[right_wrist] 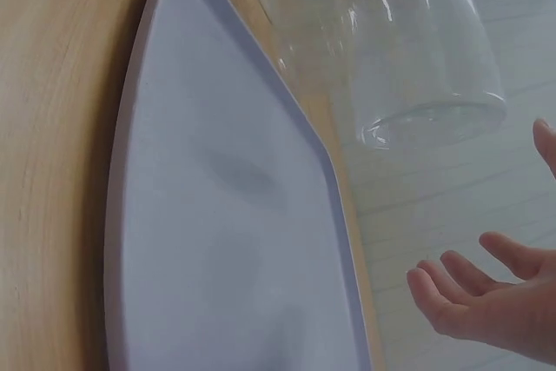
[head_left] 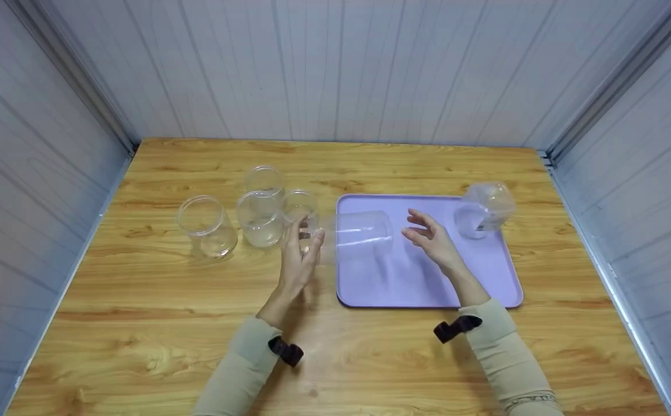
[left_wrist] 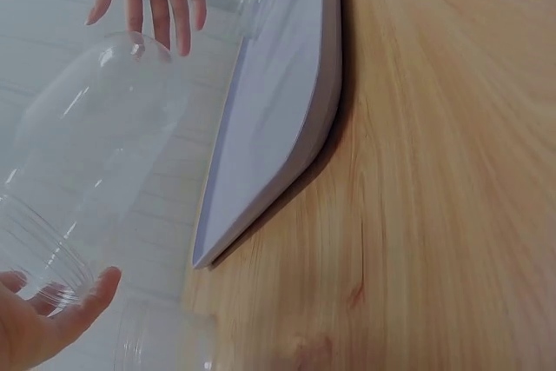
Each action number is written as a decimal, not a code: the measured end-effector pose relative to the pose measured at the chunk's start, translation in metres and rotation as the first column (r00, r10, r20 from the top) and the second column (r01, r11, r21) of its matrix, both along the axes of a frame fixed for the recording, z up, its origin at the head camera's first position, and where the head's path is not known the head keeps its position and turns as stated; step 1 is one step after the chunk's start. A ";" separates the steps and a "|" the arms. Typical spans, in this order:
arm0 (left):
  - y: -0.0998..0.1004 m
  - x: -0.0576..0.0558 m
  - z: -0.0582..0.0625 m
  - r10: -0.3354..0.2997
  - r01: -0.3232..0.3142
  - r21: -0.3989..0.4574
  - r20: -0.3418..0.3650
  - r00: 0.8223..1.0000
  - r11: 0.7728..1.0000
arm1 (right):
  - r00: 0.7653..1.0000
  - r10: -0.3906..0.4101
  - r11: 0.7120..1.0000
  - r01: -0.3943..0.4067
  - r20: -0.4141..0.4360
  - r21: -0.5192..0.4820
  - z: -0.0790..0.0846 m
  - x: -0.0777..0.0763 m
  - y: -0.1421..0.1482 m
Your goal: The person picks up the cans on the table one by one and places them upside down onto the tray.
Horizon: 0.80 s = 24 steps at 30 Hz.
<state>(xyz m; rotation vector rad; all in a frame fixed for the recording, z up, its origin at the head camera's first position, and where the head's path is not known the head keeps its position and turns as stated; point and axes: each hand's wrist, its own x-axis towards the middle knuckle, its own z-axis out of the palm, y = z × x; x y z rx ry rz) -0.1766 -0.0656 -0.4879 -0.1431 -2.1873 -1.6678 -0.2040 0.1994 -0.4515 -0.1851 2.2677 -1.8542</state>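
Note:
A clear plastic jar (head_left: pixel 364 234) is held on its side above the left part of the lilac tray (head_left: pixel 396 292), its base toward the right. My left hand (head_left: pixel 298 260) grips it around the ridged mouth, as the left wrist view shows of the jar (left_wrist: pixel 104 128) and fingers (left_wrist: pixel 87 297). Apart from the base of the jar (right_wrist: pixel 426 58), my right hand (head_left: pixel 436 242) hovers over the tray with its fingers spread and nothing in them. Another clear jar (head_left: pixel 488 208), square-bodied, is at the tray's far right corner.
Several clear jars are on the wooden table left of the tray: one jar (head_left: pixel 208 228) apart at the left, others, such as this jar (head_left: pixel 260 222), grouped close to my left hand. Pale panel walls (head_left: pixel 335 75) enclose the back and sides.

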 end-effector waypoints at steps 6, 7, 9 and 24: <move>0.007 0.016 0.026 -0.039 0.038 0.052 0.025 0.999 0.998 | 0.999 0.033 0.998 -0.032 0.020 -0.061 -0.022 -0.009 0.007; 0.007 0.016 0.025 -0.047 0.046 0.060 0.022 0.999 0.997 | 0.999 0.045 0.997 -0.043 0.026 -0.071 -0.022 -0.008 0.007; 0.008 0.017 0.024 -0.060 0.059 0.075 0.014 0.998 0.995 | 0.996 0.075 0.993 -0.071 0.040 -0.092 -0.022 -0.008 0.008; 0.017 0.016 0.021 -0.116 0.123 0.118 -0.059 0.991 0.985 | 0.961 0.256 0.936 -0.220 0.101 -0.274 -0.019 -0.002 0.007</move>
